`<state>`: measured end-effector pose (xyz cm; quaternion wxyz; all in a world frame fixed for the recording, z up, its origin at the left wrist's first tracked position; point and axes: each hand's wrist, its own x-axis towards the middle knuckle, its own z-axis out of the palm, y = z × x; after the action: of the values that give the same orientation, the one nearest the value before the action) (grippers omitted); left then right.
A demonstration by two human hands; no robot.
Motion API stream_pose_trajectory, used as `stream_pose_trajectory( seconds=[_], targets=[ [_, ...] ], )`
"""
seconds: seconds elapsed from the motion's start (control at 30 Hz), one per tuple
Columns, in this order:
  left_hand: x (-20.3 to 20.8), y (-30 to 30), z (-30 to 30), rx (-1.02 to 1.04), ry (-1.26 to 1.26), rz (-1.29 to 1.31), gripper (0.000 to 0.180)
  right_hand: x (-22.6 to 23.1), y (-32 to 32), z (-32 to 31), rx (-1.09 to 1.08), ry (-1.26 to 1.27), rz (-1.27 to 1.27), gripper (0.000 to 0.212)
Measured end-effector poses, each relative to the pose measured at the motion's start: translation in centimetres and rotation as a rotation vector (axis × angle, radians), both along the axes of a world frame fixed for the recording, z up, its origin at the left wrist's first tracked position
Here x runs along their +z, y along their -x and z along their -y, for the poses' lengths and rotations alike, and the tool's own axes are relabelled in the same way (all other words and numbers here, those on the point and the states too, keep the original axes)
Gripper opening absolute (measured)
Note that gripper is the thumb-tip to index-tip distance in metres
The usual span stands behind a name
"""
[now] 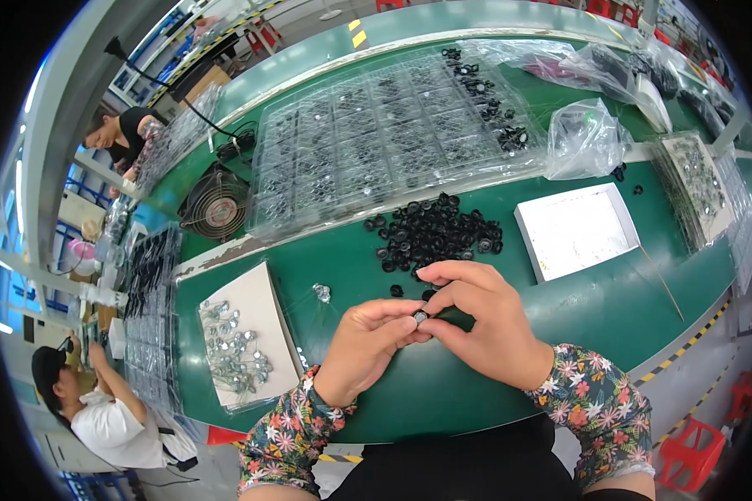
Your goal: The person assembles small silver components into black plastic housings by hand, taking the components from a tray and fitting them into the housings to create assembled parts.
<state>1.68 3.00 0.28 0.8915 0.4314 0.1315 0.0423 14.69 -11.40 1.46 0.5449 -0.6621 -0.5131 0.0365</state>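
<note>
My left hand [368, 344] and my right hand [480, 321] meet over the green table [610, 309], fingertips pinched together on one small silvery part [420, 316]. A black ring seems to sit under my right fingertips, mostly hidden. Just beyond my hands lies a heap of several black rubber rings [434, 235]. A single small clear part [322, 292] lies on the table to the left of my hands.
A large clear plastic tray [384, 138] with many pockets lies at the back. A white tray [578, 230] sits right, a flat tray with silvery parts [238, 346] left. A small fan [215, 204], plastic bags [585, 138] and two other people at the left edge.
</note>
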Motion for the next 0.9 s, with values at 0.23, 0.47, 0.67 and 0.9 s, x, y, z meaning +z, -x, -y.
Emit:
stream_pose_trajectory(
  seconds=[0.23, 0.47, 0.67, 0.9],
  targets=[
    [-0.02, -0.09, -0.12, -0.015, 0.016, -0.006, 0.023, 0.25, 0.06, 0.11, -0.008, 0.025, -0.027, 0.021],
    [-0.09, -0.04, -0.09, -0.036, 0.016, 0.034, 0.024, 0.39, -0.19, 0.16, 0.089, 0.025, -0.232, 0.020],
    [-0.31, -0.10, -0.09, -0.048, -0.016, 0.037, 0.026, 0.49, -0.55, 0.11, 0.135, 0.024, -0.380, 0.016],
    [-0.32, -0.08, -0.04, -0.069, -0.137, 0.031, 0.027, 0.44, -0.44, 0.03, 0.214, 0.062, -0.641, 0.014]
  ],
)
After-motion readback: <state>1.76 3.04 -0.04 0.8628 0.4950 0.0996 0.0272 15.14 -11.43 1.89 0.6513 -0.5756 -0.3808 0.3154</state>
